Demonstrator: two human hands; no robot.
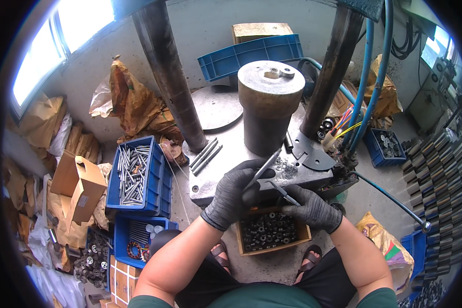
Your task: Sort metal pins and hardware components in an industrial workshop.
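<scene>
My left hand [233, 194], in a dark grey knit glove, is closed round a slim metal shaft [266, 165] that points up and to the right. In the same kind of glove, my right hand [315, 209] grips a small metal tool with a bent tip [283, 192]; its exact kind does not show. The tool's tip is close to the left hand's fingers. Just beyond both hands, a scatter of small metal clips [286, 168] lies on the machine's steel bed [231, 146]. Several more shafts [205, 155] rest on the bed's left side.
A thick steel cylinder [269, 110] stands on the bed between two columns [172, 77]. Below my hands is a carton [274, 250] of small dark parts. Blue crates [161, 179] of shafts stand at left. Stacked metal tubes [441, 190] and a blue hose [390, 192] occupy the right.
</scene>
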